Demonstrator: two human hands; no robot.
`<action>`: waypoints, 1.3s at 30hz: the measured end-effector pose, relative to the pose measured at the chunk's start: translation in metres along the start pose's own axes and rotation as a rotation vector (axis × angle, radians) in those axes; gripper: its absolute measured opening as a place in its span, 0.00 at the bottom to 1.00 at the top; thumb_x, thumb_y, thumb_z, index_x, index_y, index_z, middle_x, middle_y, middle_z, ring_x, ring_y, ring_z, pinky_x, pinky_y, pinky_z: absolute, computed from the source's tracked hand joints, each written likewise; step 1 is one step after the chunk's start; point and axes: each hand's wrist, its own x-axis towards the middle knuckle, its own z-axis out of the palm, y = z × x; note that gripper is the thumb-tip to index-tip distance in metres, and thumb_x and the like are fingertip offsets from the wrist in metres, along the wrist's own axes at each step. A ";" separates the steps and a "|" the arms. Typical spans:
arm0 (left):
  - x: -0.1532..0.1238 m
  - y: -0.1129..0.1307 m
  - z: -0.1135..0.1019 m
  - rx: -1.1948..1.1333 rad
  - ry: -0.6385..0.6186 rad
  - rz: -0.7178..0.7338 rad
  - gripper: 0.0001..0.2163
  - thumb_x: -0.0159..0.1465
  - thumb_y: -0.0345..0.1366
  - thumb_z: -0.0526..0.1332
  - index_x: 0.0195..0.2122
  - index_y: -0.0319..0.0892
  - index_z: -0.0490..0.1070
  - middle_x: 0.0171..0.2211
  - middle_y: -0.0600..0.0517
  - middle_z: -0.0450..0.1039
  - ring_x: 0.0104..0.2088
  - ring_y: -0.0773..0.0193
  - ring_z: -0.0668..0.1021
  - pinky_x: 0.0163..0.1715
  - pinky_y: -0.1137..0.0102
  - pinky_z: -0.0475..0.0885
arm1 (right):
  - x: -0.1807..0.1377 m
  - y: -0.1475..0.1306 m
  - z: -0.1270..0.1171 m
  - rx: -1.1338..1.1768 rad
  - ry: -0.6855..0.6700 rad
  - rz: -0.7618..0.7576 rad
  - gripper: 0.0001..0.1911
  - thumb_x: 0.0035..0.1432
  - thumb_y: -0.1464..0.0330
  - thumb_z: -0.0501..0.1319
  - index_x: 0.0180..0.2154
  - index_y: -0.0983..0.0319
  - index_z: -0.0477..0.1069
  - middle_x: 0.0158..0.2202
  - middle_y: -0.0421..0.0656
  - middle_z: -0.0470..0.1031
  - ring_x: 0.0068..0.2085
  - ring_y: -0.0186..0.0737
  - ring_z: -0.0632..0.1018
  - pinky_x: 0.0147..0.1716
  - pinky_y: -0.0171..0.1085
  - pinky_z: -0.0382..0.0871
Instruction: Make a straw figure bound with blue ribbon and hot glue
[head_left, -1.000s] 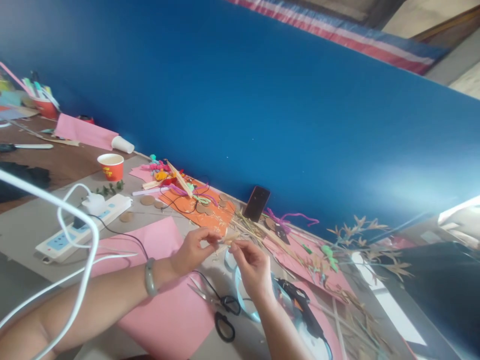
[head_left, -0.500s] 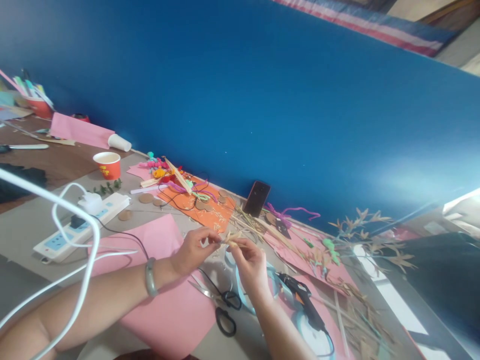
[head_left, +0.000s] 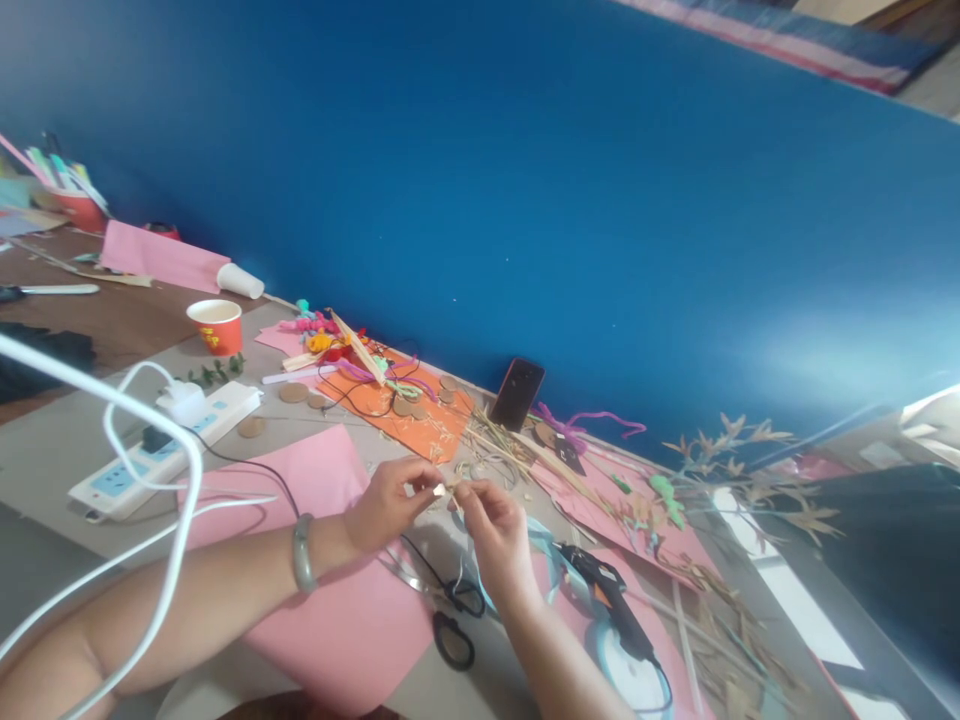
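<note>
My left hand (head_left: 391,505), a bangle on its wrist, pinches a small pale piece (head_left: 439,491) between thumb and fingertips. Close against it, my right hand (head_left: 495,535) has its fingers closed on a straw-coloured dried plant piece (head_left: 451,484), mostly hidden by the fingers. Both hands hover over the desk, fingertips almost meeting. Beneath them lie a pink paper sheet (head_left: 337,620) and scissors with black handles (head_left: 454,640). A black glue gun (head_left: 611,595) rests right of my right wrist, by light blue ribbon (head_left: 551,560).
A white power strip (head_left: 169,450) with cables lies at left; a thick white cable (head_left: 196,500) crosses the near left. Behind are a red paper cup (head_left: 216,328), orange paper (head_left: 420,425) with craft bits, and a phone (head_left: 517,392) against the blue partition (head_left: 480,180). Dried stalks (head_left: 739,440) stand right.
The straw-coloured piece has turned and shows less between my fingers, and a small pale bit now shows at my left fingertips. My right fingers have curled slightly.
</note>
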 end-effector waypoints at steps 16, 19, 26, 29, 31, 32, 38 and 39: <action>0.005 -0.006 -0.003 0.051 0.068 0.074 0.05 0.60 0.35 0.61 0.30 0.41 0.75 0.31 0.49 0.76 0.33 0.63 0.76 0.33 0.72 0.69 | 0.000 0.002 0.002 0.121 -0.032 0.026 0.10 0.50 0.62 0.65 0.28 0.62 0.72 0.24 0.40 0.72 0.25 0.34 0.70 0.24 0.33 0.64; 0.005 -0.006 -0.004 0.055 0.065 0.073 0.05 0.59 0.35 0.62 0.29 0.41 0.74 0.30 0.49 0.76 0.31 0.64 0.75 0.33 0.72 0.68 | 0.001 0.003 -0.001 0.103 -0.046 0.005 0.11 0.48 0.62 0.66 0.31 0.62 0.72 0.26 0.40 0.73 0.25 0.33 0.69 0.24 0.33 0.64; 0.004 -0.008 -0.002 0.039 -0.021 0.038 0.04 0.58 0.33 0.61 0.28 0.41 0.74 0.29 0.50 0.75 0.32 0.63 0.75 0.34 0.70 0.69 | 0.004 0.001 -0.012 0.007 -0.056 -0.034 0.15 0.51 0.57 0.65 0.32 0.63 0.74 0.28 0.43 0.76 0.27 0.36 0.71 0.27 0.34 0.65; 0.004 -0.005 -0.002 0.046 -0.062 0.049 0.04 0.58 0.31 0.61 0.28 0.41 0.75 0.29 0.50 0.75 0.31 0.64 0.74 0.34 0.71 0.68 | 0.006 0.002 -0.013 -0.005 -0.106 -0.042 0.13 0.50 0.59 0.66 0.30 0.63 0.75 0.28 0.44 0.77 0.29 0.38 0.73 0.30 0.35 0.67; 0.004 -0.004 -0.002 0.051 -0.070 0.064 0.04 0.58 0.31 0.60 0.29 0.42 0.75 0.29 0.50 0.75 0.31 0.64 0.74 0.33 0.71 0.68 | 0.006 0.003 -0.013 -0.018 -0.125 -0.033 0.12 0.49 0.60 0.66 0.30 0.63 0.76 0.27 0.44 0.77 0.28 0.37 0.73 0.28 0.35 0.66; 0.004 -0.003 -0.002 0.054 -0.074 0.073 0.05 0.59 0.31 0.60 0.29 0.41 0.75 0.29 0.50 0.75 0.31 0.64 0.74 0.33 0.71 0.69 | 0.007 0.003 -0.012 -0.024 -0.131 -0.022 0.12 0.49 0.60 0.66 0.29 0.63 0.76 0.26 0.43 0.77 0.27 0.36 0.72 0.27 0.34 0.65; 0.004 -0.004 -0.003 0.057 -0.093 0.126 0.06 0.59 0.28 0.59 0.29 0.41 0.74 0.30 0.49 0.75 0.32 0.64 0.75 0.35 0.71 0.69 | 0.007 -0.004 -0.014 0.015 -0.154 0.049 0.13 0.51 0.60 0.65 0.23 0.63 0.73 0.22 0.39 0.73 0.26 0.35 0.71 0.28 0.33 0.64; 0.004 -0.003 -0.004 0.054 -0.095 0.135 0.06 0.59 0.27 0.58 0.30 0.41 0.74 0.31 0.49 0.75 0.33 0.65 0.75 0.35 0.71 0.69 | 0.006 -0.005 -0.014 0.028 -0.151 0.057 0.14 0.51 0.60 0.65 0.22 0.63 0.72 0.21 0.39 0.72 0.25 0.34 0.71 0.28 0.33 0.63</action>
